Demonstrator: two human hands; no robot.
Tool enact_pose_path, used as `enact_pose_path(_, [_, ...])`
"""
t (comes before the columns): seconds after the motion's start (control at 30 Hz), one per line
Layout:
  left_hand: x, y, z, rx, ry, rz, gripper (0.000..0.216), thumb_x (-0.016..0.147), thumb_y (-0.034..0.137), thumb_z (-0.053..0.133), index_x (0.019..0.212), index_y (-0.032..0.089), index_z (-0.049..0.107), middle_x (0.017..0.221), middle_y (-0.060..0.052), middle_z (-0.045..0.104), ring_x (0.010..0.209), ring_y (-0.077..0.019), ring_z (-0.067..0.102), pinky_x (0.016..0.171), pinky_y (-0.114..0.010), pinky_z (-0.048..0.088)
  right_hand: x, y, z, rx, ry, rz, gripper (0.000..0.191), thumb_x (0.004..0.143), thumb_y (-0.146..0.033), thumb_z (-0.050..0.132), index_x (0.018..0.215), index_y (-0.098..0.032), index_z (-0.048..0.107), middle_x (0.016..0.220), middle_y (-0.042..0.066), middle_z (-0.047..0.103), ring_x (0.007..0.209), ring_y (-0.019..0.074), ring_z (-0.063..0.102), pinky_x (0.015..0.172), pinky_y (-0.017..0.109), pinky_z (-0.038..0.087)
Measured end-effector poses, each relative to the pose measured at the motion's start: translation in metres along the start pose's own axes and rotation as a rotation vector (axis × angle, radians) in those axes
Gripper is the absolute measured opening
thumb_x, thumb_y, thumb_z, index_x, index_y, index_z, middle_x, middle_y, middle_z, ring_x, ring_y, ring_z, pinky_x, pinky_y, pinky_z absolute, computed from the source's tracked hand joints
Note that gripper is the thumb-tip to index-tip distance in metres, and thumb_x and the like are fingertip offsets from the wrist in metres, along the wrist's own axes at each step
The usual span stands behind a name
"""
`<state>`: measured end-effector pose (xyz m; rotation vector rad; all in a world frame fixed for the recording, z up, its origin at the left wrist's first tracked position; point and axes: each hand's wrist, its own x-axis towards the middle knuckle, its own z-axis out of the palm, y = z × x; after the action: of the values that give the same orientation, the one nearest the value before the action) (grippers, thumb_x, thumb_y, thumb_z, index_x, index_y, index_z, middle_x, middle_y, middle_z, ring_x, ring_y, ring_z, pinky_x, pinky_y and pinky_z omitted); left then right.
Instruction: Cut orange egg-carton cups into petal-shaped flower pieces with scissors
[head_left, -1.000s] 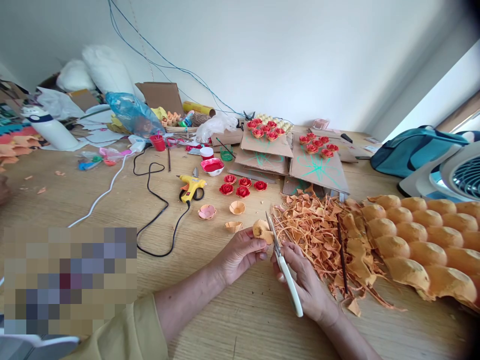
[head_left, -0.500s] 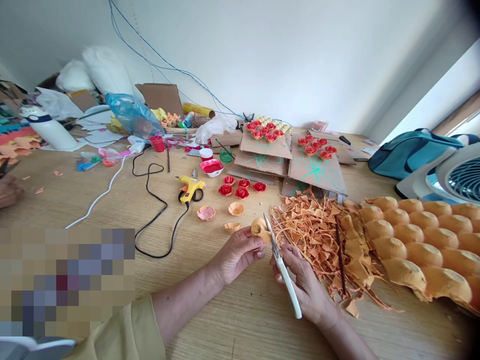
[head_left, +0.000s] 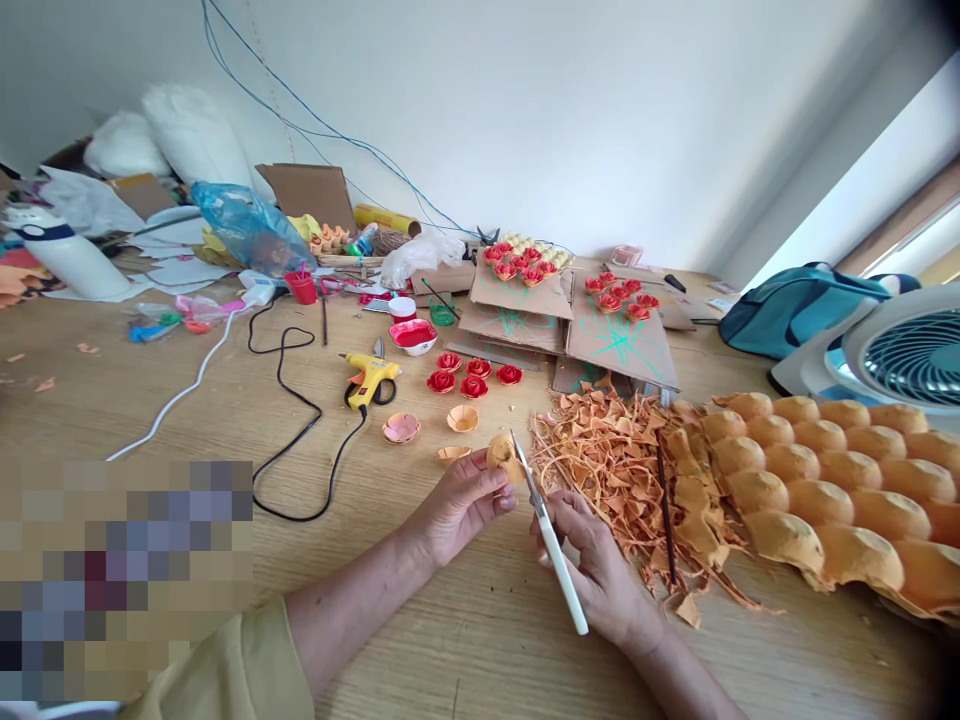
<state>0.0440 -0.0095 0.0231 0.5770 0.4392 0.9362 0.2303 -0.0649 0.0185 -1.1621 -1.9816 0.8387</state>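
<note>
At the far left of the light wooden table [head_left: 480, 640] stands a white plastic bottle with a dark band [head_left: 64, 262], with a crumpled blue plastic bag [head_left: 244, 228] behind and to its right. A white cable [head_left: 187, 385] and a black cord [head_left: 300, 440] run across the tabletop; the black cord leads to a yellow hot-glue gun [head_left: 369, 375] lying on its side. Just right of the glue gun lie a pink paper cup flower [head_left: 400, 428], an unpainted orange paper cup flower [head_left: 463, 417] and a group of five red paper roses [head_left: 469, 372]. The left hand [head_left: 465, 505] is near the table's centre, its thumb and fingertips pinched on a small orange pulp-paper cup [head_left: 501, 455], held just above the tabletop. The right hand [head_left: 600, 570] is clamped around the handles of the white-handled scissors [head_left: 547, 535]; the blades point up and to the left, and their tip meets the right edge of the cup. Whether the blades are parted cannot be told. The two hands are close but not touching. Directly right of the scissors is a heap of orange paper trimmings [head_left: 615, 465], with a thin dark stick [head_left: 663, 500] lying on it. Behind the heap are flat cardboard sheets [head_left: 622, 340] carrying more red roses. At the far right lies an orange moulded egg tray [head_left: 817, 480], domes upward, with a white fan [head_left: 907, 355] behind it.
</note>
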Motion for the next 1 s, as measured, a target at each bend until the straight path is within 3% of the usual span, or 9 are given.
enact_pose_path(0.13, [0.0, 0.002, -0.001, 0.005, 0.005, -0.002, 0.029, 0.069, 0.026, 0.085, 0.087, 0.014, 0.065, 0.069, 0.003, 0.049, 0.065, -0.0074, 0.045, 0.063, -0.02, 0.04, 0.0, 0.0, 0.001, -0.034, 0.038, -0.001, 0.036, 0.096, -0.047, 0.046, 0.07, -0.021, 0.048, 0.07, 0.001, 0.049, 0.074, 0.0188, 0.045, 0.067, 0.03, 0.042])
enact_pose_path(0.3, [0.001, -0.001, -0.004, 0.002, -0.03, -0.011, 0.028, 0.069, 0.026, 0.084, 0.088, 0.015, 0.066, 0.07, 0.002, 0.05, 0.065, -0.0078, 0.045, 0.063, -0.02, 0.041, 0.0, 0.006, 0.003, 0.004, 0.074, 0.04, 0.031, 0.092, -0.042, 0.055, 0.07, -0.02, 0.053, 0.07, 0.001, 0.051, 0.072, 0.0172, 0.045, 0.065, 0.029, 0.04])
enact_pose_path(0.4, [0.002, -0.004, -0.007, 0.043, -0.043, -0.007, 0.025, 0.07, 0.026, 0.084, 0.085, 0.015, 0.067, 0.071, 0.002, 0.051, 0.065, -0.0079, 0.046, 0.064, -0.021, 0.041, 0.0, 0.011, 0.005, 0.18, 0.125, 0.119, 0.027, 0.09, -0.043, 0.059, 0.076, -0.02, 0.056, 0.073, 0.0, 0.052, 0.07, 0.016, 0.045, 0.064, 0.028, 0.039])
enact_pose_path(0.5, [0.001, -0.007, -0.008, 0.104, -0.04, -0.007, 0.025, 0.069, 0.026, 0.084, 0.086, 0.017, 0.068, 0.075, 0.001, 0.056, 0.067, -0.008, 0.048, 0.065, -0.021, 0.041, 0.0, 0.012, 0.006, 0.46, 0.155, 0.159, 0.021, 0.087, -0.041, 0.066, 0.095, -0.022, 0.06, 0.08, 0.0, 0.056, 0.073, 0.0154, 0.049, 0.066, 0.027, 0.041])
enact_pose_path(0.6, [0.0, -0.009, -0.007, 0.198, -0.058, -0.028, 0.03, 0.068, 0.028, 0.085, 0.092, 0.019, 0.07, 0.087, -0.001, 0.064, 0.078, -0.0118, 0.055, 0.07, -0.023, 0.041, 0.001, 0.01, 0.008, 0.66, 0.194, 0.164, 0.032, 0.083, -0.036, 0.073, 0.111, -0.027, 0.059, 0.093, 0.0, 0.06, 0.082, 0.0156, 0.054, 0.072, 0.026, 0.045])
enact_pose_path(0.8, [0.0, -0.015, -0.004, 0.358, -0.151, -0.037, 0.031, 0.068, 0.027, 0.085, 0.094, 0.018, 0.071, 0.092, -0.002, 0.067, 0.093, -0.0157, 0.057, 0.089, -0.028, 0.04, 0.005, 0.004, 0.008, 0.766, 0.309, 0.207, 0.03, 0.08, -0.032, 0.077, 0.103, -0.028, 0.059, 0.083, -0.004, 0.054, 0.069, 0.0104, 0.047, 0.062, 0.02, 0.041])
enact_pose_path(0.9, [-0.002, -0.014, -0.004, 0.368, -0.179, -0.05, 0.039, 0.064, 0.037, 0.087, 0.091, 0.016, 0.069, 0.086, -0.001, 0.064, 0.085, -0.0142, 0.055, 0.081, -0.026, 0.04, 0.002, 0.003, 0.006, 0.734, 0.274, 0.194, 0.033, 0.079, -0.028, 0.079, 0.104, -0.028, 0.057, 0.082, -0.005, 0.052, 0.066, 0.0097, 0.044, 0.059, 0.02, 0.039])
enact_pose_path(1.0, [-0.002, -0.011, -0.004, 0.35, -0.137, -0.072, 0.041, 0.07, 0.05, 0.08, 0.08, 0.014, 0.063, 0.075, 0.001, 0.057, 0.071, -0.0116, 0.05, 0.07, -0.025, 0.038, -0.001, 0.004, 0.004, 0.638, 0.205, 0.171, 0.031, 0.081, -0.026, 0.077, 0.103, -0.027, 0.057, 0.085, -0.004, 0.053, 0.071, 0.011, 0.047, 0.064, 0.021, 0.042])
